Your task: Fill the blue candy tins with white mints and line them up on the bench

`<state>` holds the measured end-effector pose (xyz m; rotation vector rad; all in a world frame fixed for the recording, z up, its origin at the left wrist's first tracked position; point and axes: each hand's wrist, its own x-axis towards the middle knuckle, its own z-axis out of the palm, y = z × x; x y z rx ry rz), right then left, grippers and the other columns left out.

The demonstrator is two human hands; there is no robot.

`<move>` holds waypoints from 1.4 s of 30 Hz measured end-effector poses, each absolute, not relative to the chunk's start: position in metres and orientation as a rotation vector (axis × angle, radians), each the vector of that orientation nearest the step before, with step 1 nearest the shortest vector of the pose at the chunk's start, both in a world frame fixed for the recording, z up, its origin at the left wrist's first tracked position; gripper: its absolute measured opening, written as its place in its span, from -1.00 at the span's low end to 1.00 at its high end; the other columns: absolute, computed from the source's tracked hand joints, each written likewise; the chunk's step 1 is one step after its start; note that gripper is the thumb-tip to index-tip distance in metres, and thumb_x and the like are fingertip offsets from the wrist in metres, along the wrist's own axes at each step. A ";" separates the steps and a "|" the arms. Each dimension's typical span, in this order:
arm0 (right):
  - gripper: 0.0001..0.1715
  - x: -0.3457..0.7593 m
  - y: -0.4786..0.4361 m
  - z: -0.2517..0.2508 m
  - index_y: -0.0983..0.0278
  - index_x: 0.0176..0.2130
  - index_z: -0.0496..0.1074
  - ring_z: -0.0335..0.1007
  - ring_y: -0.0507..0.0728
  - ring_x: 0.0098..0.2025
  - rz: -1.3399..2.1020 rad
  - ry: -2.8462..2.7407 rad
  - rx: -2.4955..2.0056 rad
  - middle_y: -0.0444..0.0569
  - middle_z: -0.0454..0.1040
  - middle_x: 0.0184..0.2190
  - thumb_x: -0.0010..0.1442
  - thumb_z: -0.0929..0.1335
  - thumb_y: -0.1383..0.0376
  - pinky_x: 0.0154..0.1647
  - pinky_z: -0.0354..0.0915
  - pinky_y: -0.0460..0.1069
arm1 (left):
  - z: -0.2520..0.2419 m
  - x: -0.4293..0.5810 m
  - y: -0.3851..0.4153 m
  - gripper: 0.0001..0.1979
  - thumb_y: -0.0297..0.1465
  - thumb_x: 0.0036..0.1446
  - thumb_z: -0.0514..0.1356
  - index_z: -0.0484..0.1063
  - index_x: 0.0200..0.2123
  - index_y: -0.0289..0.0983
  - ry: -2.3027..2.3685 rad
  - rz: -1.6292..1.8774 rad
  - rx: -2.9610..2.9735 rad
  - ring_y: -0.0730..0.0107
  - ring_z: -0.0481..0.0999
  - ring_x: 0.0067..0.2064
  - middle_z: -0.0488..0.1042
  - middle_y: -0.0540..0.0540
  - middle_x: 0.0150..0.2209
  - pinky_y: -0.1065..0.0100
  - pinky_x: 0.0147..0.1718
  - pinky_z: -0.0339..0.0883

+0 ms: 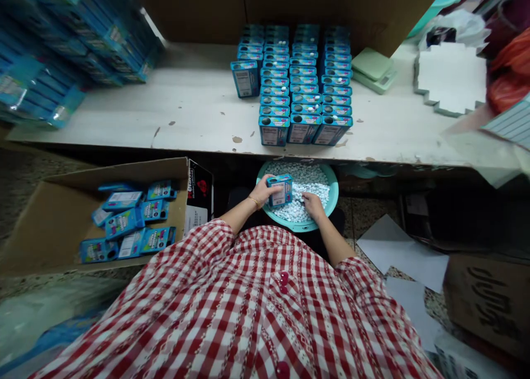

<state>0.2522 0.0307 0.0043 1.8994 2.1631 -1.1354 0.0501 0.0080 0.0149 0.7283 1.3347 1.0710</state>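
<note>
My left hand [261, 191] grips a small blue box [281, 191] over the left part of a round turquoise basin [333, 194]. Small white candies [308, 175] fill much of this basin, which rests at my lap. In the candies at the right is my right hand [313, 206], its fingers curled together; whatever they hold is too small to make out. Rows of upright blue boxes [305, 119] stand on the white table beyond, some with white candies on top. One blue box [245, 79] stands apart at their left.
An open carton [37, 224] with several blue boxes sits at the left. Wrapped blue stacks [103, 31] stand on the table's left end. A green scale [375, 69] and white cardboard [451, 78] lie to the right. The white table's edge [207, 146] runs above the basin.
</note>
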 end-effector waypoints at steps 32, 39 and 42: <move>-0.54 0.263 0.048 0.163 0.17 -0.01 0.48 0.42 0.24 -0.08 -0.443 2.288 1.489 0.11 0.52 -0.10 0.26 0.14 0.29 -0.12 0.26 0.04 | 0.029 0.038 0.004 -0.63 -0.43 -0.13 0.29 0.36 -0.18 -0.26 1.608 0.940 1.474 0.36 0.44 -0.25 0.44 0.00 -0.31 0.36 -0.18 0.30; -0.50 0.293 0.022 0.064 0.22 0.10 0.41 0.42 0.25 -0.06 -0.602 1.998 1.726 0.17 0.49 -0.05 0.24 0.16 0.39 -0.13 0.23 0.02 | 0.009 0.036 0.008 -0.57 -0.44 -0.22 0.35 0.30 -0.23 -0.27 1.460 1.008 0.991 0.41 0.43 -0.30 0.41 0.05 -0.37 0.35 -0.20 0.34; -0.48 0.258 0.015 0.025 0.18 0.12 0.38 0.39 0.19 -0.01 -0.718 2.055 1.806 0.06 0.48 0.00 0.23 0.16 0.42 -0.10 0.22 -0.03 | -0.003 0.051 0.013 -0.57 -0.45 -0.21 0.34 0.26 -0.23 -0.26 1.416 0.983 0.856 0.44 0.43 -0.31 0.39 0.06 -0.38 0.34 -0.19 0.34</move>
